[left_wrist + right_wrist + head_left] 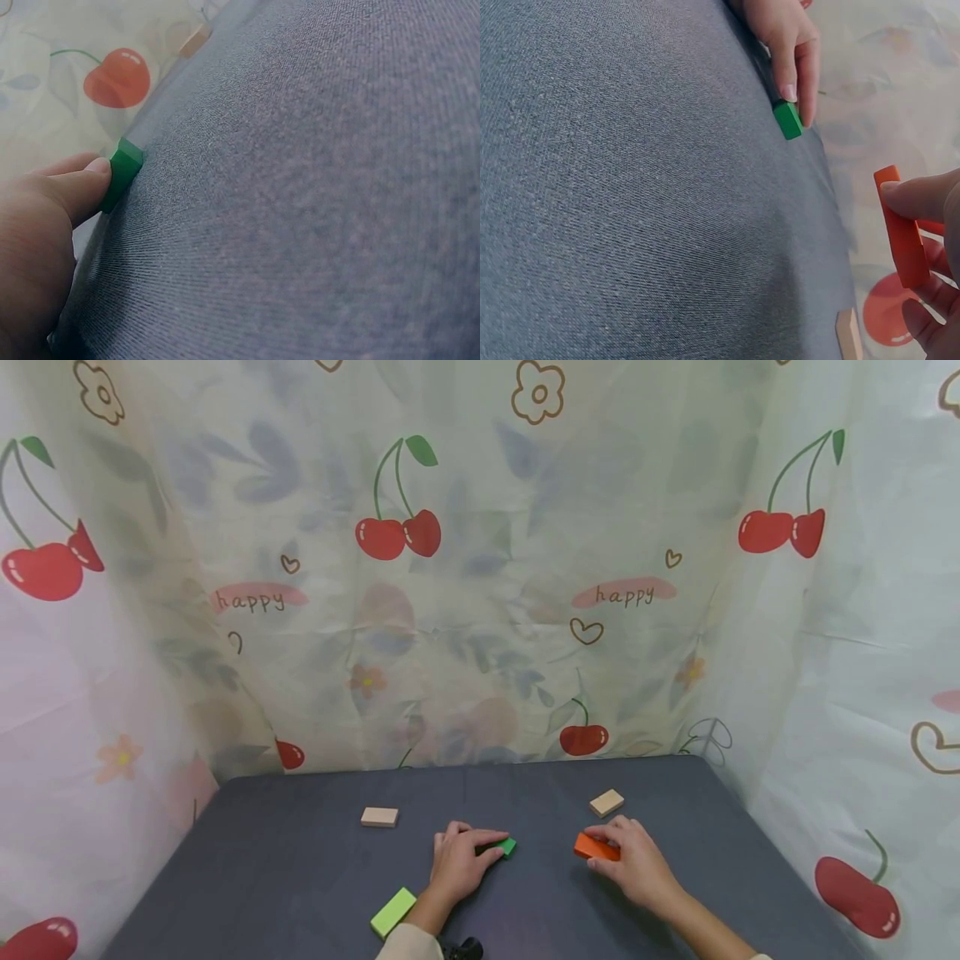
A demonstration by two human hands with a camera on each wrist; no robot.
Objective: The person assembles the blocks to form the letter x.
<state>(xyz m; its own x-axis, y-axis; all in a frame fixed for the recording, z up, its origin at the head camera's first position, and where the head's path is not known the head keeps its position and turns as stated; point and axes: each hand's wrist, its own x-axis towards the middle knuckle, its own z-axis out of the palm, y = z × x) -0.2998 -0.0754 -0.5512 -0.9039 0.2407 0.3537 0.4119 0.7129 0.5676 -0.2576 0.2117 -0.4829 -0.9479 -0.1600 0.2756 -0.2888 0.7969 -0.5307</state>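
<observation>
Closest thing is a lime block (393, 912), right by the left forearm (431, 910) on the dark worktop (262, 877). Left hand (457, 864) is pinching a green block (509, 847) about midway between the side edges. Right hand (633, 864) has an orange block (595, 847) gripped off the surface, nearer the right edge. Toward the far edge there's a pinkish block (379, 817) on the left, a tan block (607, 803) on the right, then a cherry-print curtain (480, 610).
</observation>
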